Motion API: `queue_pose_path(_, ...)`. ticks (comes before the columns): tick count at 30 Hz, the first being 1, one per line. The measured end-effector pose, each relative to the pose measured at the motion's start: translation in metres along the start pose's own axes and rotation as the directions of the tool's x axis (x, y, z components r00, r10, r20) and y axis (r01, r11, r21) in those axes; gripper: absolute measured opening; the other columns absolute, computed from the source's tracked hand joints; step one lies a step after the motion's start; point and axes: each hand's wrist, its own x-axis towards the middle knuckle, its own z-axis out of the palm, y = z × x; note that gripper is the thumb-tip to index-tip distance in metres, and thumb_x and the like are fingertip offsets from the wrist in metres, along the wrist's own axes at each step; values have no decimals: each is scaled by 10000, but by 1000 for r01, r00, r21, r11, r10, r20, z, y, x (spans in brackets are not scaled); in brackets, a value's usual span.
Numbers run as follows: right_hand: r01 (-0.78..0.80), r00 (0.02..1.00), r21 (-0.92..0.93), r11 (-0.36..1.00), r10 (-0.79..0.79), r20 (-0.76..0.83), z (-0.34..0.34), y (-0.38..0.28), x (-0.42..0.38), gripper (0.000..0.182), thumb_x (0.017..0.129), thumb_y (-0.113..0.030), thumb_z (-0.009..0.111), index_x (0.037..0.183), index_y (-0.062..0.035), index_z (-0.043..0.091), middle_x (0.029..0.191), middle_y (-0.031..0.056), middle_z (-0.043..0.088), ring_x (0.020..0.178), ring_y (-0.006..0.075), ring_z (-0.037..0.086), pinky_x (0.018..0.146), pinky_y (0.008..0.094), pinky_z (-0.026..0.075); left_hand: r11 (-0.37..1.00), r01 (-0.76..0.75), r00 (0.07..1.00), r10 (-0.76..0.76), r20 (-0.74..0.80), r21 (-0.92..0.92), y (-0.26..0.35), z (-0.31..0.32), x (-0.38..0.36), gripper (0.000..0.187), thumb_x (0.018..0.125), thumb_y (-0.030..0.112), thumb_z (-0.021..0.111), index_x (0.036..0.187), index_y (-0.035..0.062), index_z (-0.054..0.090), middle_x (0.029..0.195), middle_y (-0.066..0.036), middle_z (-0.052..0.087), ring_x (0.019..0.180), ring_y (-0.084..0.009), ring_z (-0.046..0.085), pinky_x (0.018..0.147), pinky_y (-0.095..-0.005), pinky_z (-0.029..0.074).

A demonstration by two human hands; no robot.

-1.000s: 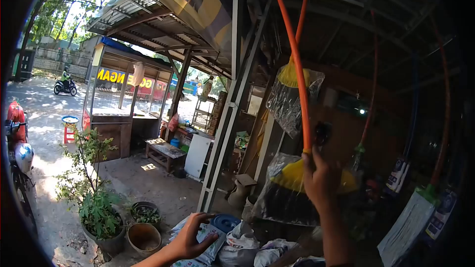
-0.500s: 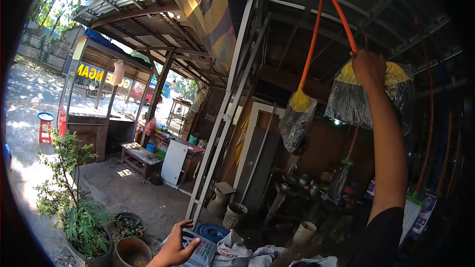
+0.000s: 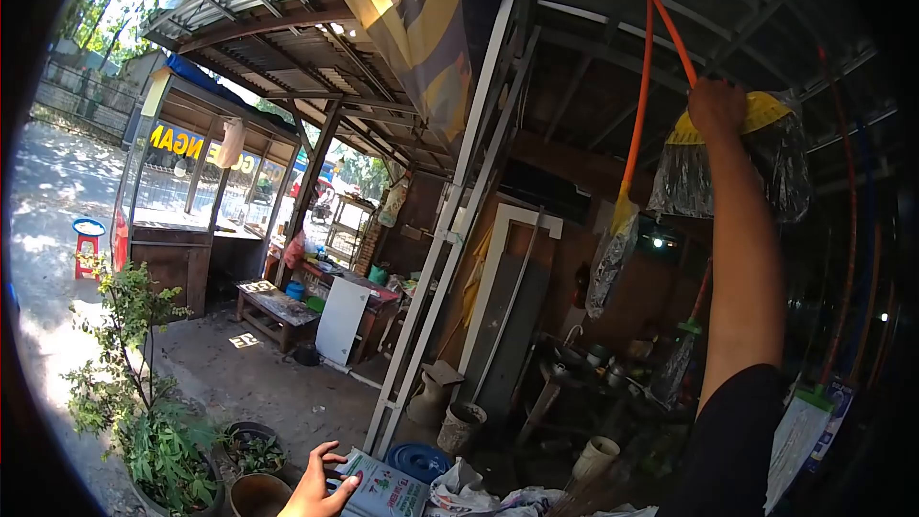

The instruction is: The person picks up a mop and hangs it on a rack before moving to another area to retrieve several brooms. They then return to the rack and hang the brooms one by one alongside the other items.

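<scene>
High on the right, my right hand (image 3: 716, 110) is wrapped round a broom just where its orange handle meets the yellow head (image 3: 777, 120). Clear plastic covers the broom's dark bristles. Another orange-handled broom (image 3: 627, 206), also bagged in plastic, hangs to the left of it, and the two handles come together near the roof. My left hand (image 3: 316, 486) is low at the bottom edge with its fingers apart and nothing in them. Its fingertips overlap a printed white and green package (image 3: 385, 490) in this view.
A white metal post (image 3: 450, 220) stands left of the brooms. Beyond it are a low bench (image 3: 278, 306) and a food cart (image 3: 172, 268). Potted plants (image 3: 172, 450) are at lower left; a blue lid (image 3: 418, 460) and white sacks (image 3: 459, 490) lie below. More wrapped brooms (image 3: 678, 364) hang behind.
The held broom has shifted slightly up and right with my right hand. The neighbouring broom has turned edge-on and swung right. My left hand has moved slightly lower, closer to the printed package.
</scene>
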Motion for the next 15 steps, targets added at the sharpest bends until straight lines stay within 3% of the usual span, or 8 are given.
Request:
queue_pose_path(1,6,1000,-11,1000,-6,6,3,-1,3,230,885,-197,474,932,-117,685,914,87,685,904,223,645,830,362,401,998,-30,999,31,-23,49,2,-4,1,676,818,118,661,1327,51,222,1115,-153,490,859,-190,592,770,-309,483)
queue_pose_path(2,7,1000,-10,1000,-7,9,5,-3,5,230,885,-197,474,932,-117,685,914,87,685,904,223,645,830,362,401,996,8,988,-22,-152,-90,15,-3,-4,498,850,124,623,1283,110,376,1083,-150,552,872,-241,577,739,-336,489)
queue_pose_path(3,-14,1000,-18,1000,14,18,8,-4,7,235,886,-197,470,939,-116,685,926,88,684,911,220,644,848,364,399,996,12,988,-25,-149,-91,12,-7,-4,498,850,124,623,1283,110,376,1083,-150,552,872,-241,577,739,-336,489)
queue_pose_path(5,-31,999,-32,999,32,35,9,-7,8,241,887,-197,466,945,-114,685,938,88,683,917,217,643,866,365,397,990,98,994,-101,-33,-100,6,-17,-5,669,856,98,613,1381,146,201,1193,-132,461,949,-201,531,785,-317,484)
queue_pose_path(10,-75,993,-4,997,75,90,7,-7,2,253,894,-203,456,972,-117,681,956,73,683,949,211,637,954,371,370,993,109,991,-112,-78,-41,2,-23,-12,624,857,117,616,1360,116,247,1138,-140,504,950,-213,550,794,-313,479)
queue_pose_path(15,-75,993,-4,997,75,89,8,-8,-2,252,896,-210,458,975,-123,681,953,73,683,954,209,636,947,377,374,996,89,989,-87,-118,12,4,-28,-16,616,859,132,616,1354,94,250,1120,-153,522,970,-229,552,839,-335,461)
